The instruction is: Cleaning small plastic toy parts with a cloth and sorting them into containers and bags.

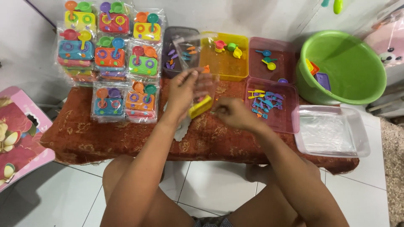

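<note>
Over the red patterned cushion (126, 134), a clear plastic bag (198, 63) is pinched by the left hand (183, 90), while a yellow toy stove (200, 106) is gripped just below by the right hand (231, 112).

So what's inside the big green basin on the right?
The green basin holds a few toy pieces against its left wall: yellow and orange pieces and a purple one. Its near rim hides the front of the bottom.

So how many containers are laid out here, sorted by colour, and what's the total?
Yellow tub: 1
Pink trays: 2
Dark tray: 1
Clear bin: 1
Green basin: 1
Total: 6
</note>
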